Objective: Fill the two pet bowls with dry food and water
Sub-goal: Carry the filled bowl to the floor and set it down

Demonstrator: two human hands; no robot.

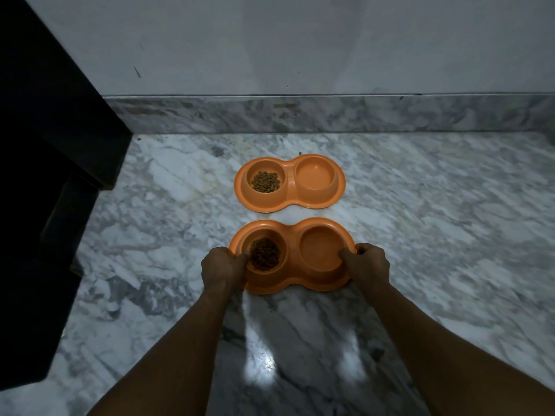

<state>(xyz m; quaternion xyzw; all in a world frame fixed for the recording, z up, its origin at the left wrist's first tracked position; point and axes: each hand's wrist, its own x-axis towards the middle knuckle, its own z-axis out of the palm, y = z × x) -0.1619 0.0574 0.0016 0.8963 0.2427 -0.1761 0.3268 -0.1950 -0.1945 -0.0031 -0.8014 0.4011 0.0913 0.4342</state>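
Two orange double pet bowls lie on the marble floor, one behind the other. The far bowl [289, 202] has brown dry food [265, 181] in its left cup, and its right cup [315, 177] looks smooth; I cannot tell if it holds water. The near bowl [292, 285] carries dry food [265, 254] in its left cup, and its right cup [321, 250] also looks smooth. My left hand [222, 267] grips the near bowl's left rim, thumb inside the food cup. My right hand [368, 262] grips its right rim.
A dark cabinet or piece of furniture [51, 163] fills the left side. A grey wall with a marble skirting [330, 114] runs behind the far bowl. Marble floor [450, 235] stretches to the right and towards me.
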